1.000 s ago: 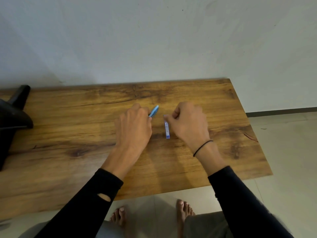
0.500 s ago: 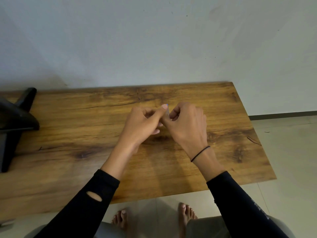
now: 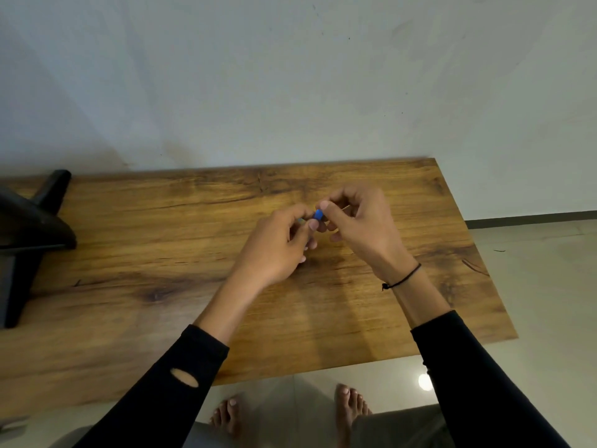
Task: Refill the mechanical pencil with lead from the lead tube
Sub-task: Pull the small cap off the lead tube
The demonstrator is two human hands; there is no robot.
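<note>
Both hands meet a little above the middle of the wooden table. My left hand is closed, and a sliver of the light-blue mechanical pencil shows between its fingers. My right hand pinches a small dark-blue piece between thumb and forefinger, which looks like the capped end of the lead tube. My left thumb touches that same piece. The rest of the tube and the pencil are hidden inside the hands.
A black stand-like object sits on the table's left end. A pale wall runs right behind the table. The table's right edge and near edge drop to a tiled floor, where bare feet show.
The lead tube went from lying on the table into my right hand. Both hands rose and came together, and the dark-blue end now shows between the thumbs.
</note>
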